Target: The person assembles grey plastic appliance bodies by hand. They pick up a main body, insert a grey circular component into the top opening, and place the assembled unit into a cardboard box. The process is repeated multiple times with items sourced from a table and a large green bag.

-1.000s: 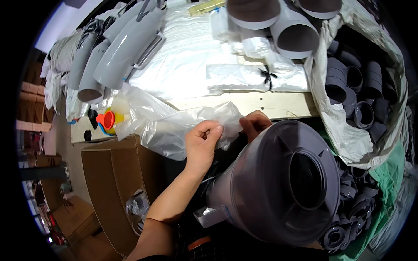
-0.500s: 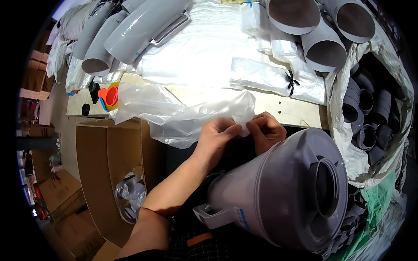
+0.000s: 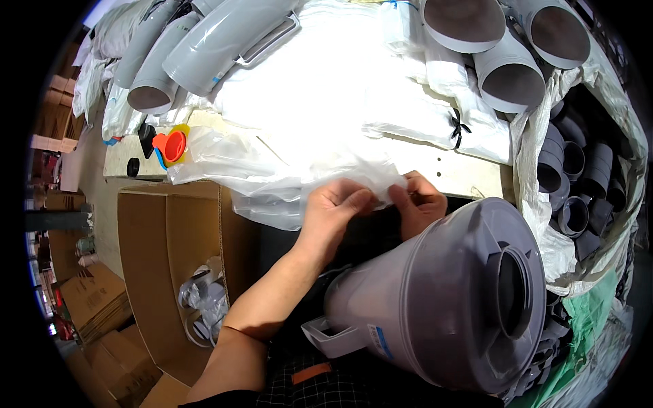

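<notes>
The fingers of the left hand (image 3: pixel 338 207) are curling in and pinching the near edge of a clear plastic bag (image 3: pixel 272 170), thumb pressing against the fingertips with the film caught between them. Just beside it, the right hand (image 3: pixel 420 204) is gripping the same edge, its fingers bunched together on the film; how firmly they are closing cannot be told, since the knuckles are hiding the tips. The two hands are sitting close together, nearly touching, at the front edge of a pale worktable (image 3: pixel 469 178).

The bag is lying crumpled across that table edge, spreading away to the left and drooping over an open cardboard box (image 3: pixel 160 238), which is holding small bagged fittings (image 3: pixel 204 302).

Right below the hands, a large grey plastic funnel-shaped housing (image 3: pixel 442 299) is lying on its side in the person's lap area, its round opening facing right.

Farther out, an orange cap on a yellow holder (image 3: pixel 173 144) is sitting at the table's left end. Grey pipe elbows (image 3: pixel 204 47) are lying across the far left, wide grey pipe ends (image 3: pixel 507 75) are standing at the top right, and a woven sack of dark pipe couplings (image 3: pixel 578 183) is filling the right side.
</notes>
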### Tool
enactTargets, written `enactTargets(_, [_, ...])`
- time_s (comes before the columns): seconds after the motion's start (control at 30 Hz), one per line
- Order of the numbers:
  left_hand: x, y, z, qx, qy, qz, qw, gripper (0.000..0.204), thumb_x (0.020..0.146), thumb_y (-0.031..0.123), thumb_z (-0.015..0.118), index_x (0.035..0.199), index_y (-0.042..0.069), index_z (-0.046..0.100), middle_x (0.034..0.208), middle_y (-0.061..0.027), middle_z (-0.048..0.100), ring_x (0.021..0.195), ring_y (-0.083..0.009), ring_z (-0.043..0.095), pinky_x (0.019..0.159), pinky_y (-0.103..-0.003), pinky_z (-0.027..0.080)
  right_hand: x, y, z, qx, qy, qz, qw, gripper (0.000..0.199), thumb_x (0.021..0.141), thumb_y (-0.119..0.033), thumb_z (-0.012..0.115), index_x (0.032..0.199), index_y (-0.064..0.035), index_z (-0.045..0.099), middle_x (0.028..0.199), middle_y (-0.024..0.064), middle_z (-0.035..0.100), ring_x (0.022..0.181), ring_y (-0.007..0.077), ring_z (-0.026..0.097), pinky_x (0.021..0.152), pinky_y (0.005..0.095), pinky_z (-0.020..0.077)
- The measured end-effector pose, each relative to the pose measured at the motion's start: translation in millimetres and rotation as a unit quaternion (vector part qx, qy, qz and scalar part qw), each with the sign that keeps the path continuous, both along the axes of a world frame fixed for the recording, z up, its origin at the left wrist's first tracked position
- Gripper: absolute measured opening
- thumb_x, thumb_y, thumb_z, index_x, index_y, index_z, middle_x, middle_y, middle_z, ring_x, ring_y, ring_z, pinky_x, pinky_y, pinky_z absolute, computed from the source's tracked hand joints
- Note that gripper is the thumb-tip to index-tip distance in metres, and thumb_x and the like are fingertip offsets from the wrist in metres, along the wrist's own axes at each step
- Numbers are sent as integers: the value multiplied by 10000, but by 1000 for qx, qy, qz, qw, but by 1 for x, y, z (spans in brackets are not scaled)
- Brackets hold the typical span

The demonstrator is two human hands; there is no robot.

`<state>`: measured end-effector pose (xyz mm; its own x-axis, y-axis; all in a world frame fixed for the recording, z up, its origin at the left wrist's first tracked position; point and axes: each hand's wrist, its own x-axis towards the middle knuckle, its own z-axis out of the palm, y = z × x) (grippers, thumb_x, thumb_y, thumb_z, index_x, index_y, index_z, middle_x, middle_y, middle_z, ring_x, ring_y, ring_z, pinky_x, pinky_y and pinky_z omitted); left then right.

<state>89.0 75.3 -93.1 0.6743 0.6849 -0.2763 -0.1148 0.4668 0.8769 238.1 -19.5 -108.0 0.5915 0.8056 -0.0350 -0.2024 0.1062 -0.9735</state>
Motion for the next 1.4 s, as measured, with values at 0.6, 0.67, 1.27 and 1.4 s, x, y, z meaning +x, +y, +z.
enactTargets(0.6, [5,5,17,3,-15,67,998,199,926,-51,633,1124,-38,627,1036,-126,730,949,-181,696,918,-314,533,2,1,-3,-84,12,100,991,251,787,-32,845,969,17,680,918,25,714,834,83,634,773,243,495])
enactTargets(0.67, [3,0,17,-4,-6,40,999,227,920,-46,637,1146,-44,626,1033,-125,726,939,-179,689,912,-306,527,-1,3,5,-88,9,84,993,292,797,-44,842,1035,29,690,924,25,719,842,86,643,788,240,500])
enactTargets(1.27, [2,6,-2,100,4,158,982,203,859,-59,723,1023,11,628,960,-60,659,797,-155,620,771,-259,477,-10,14,-5,-157,-45,92,982,236,815,-27,818,975,-27,643,914,38,671,797,87,629,713,231,510])
enactTargets(1.4, [-32,32,1,571,156,336,732,726,693,65,886,1267,46,441,1235,-86,419,1082,-190,430,964,-320,371,-8,13,-13,-201,-101,52,973,229,832,-23,802,996,-32,643,908,31,674,803,90,637,745,237,523])
